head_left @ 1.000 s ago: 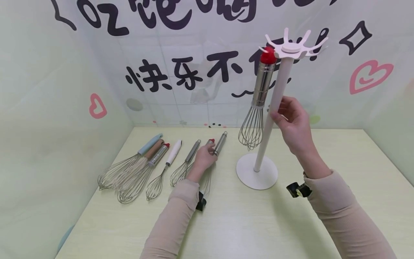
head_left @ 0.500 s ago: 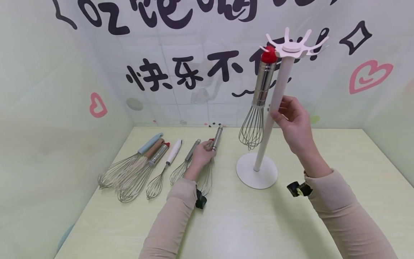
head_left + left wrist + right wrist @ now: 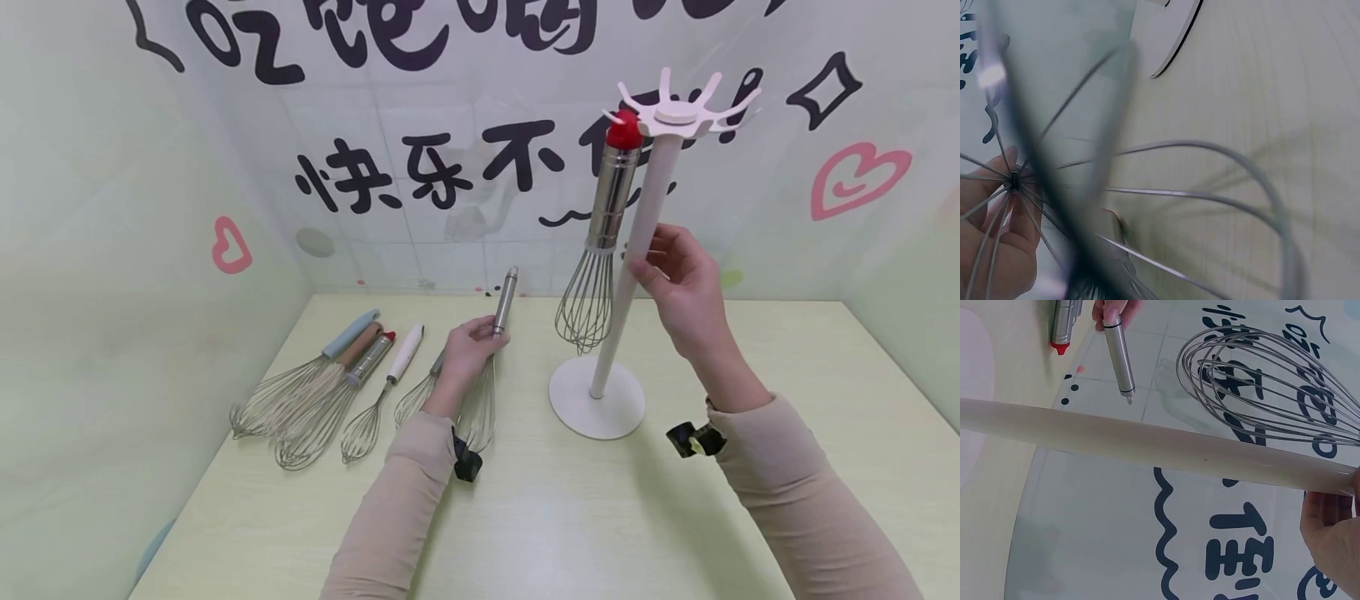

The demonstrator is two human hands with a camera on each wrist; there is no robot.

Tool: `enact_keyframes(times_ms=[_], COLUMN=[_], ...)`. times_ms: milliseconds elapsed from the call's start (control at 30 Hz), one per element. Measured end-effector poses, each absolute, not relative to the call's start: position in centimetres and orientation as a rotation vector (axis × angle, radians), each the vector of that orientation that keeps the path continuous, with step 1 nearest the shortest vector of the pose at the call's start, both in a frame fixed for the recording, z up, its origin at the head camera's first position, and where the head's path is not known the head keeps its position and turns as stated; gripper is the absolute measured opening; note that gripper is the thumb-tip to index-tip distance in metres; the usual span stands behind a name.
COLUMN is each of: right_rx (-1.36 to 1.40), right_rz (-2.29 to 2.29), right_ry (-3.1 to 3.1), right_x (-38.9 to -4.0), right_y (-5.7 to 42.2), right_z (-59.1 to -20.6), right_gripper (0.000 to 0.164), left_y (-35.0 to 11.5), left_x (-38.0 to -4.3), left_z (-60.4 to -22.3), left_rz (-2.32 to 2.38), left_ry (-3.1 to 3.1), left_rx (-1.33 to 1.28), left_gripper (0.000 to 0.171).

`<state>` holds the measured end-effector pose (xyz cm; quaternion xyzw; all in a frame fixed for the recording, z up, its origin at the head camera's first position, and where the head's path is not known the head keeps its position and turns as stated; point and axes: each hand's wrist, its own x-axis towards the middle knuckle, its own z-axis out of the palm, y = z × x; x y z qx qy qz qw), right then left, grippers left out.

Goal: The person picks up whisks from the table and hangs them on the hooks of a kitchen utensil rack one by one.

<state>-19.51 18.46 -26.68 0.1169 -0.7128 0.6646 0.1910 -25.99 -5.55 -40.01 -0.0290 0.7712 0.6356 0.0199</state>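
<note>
The left hand [image 3: 467, 354] pinches a steel whisk [image 3: 506, 298] in its fingers, the handle now raised higher off the tabletop [image 3: 525, 525], so lifting is under way, while the right hand [image 3: 684, 292] curls its fingers round the white stand [image 3: 651, 196] bearing a red-tipped whisk [image 3: 611, 196].

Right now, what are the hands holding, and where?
Left hand: a metal whisk, by the wire end of its handle. Right hand: the white stand, by its pole, partway up.

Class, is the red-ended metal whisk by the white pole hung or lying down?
Hung: the whisk has its red end on a white prong atop the pole, wire loops pointing down.
</note>
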Motion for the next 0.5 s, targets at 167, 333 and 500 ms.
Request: enact_keyframes(times_ms=[167,333,500], right_rx=[0.347,0.365,0.4], right_rz=[1.929,1.983,2.013], right_ry=[-1.987,-2.0,-1.998], right_x=[-19.6,-19.5,-19.4], right_y=[18.6,18.9,19.5], right_z=[-26.6,-26.5,-26.5], right_gripper=[0.035,0.032,0.033], left_y=[-5.4,-5.2,-5.0], left_x=[-26.0,-25.9,-25.7], left_z=[-39.4,-38.8,-38.1], left_rz=[2.076,2.101,2.113], left_ry=[2.372,2.378,2.38], left_rx=[-0.112,-0.121,-0.109], left_gripper=[0.04,0.037,0.036])
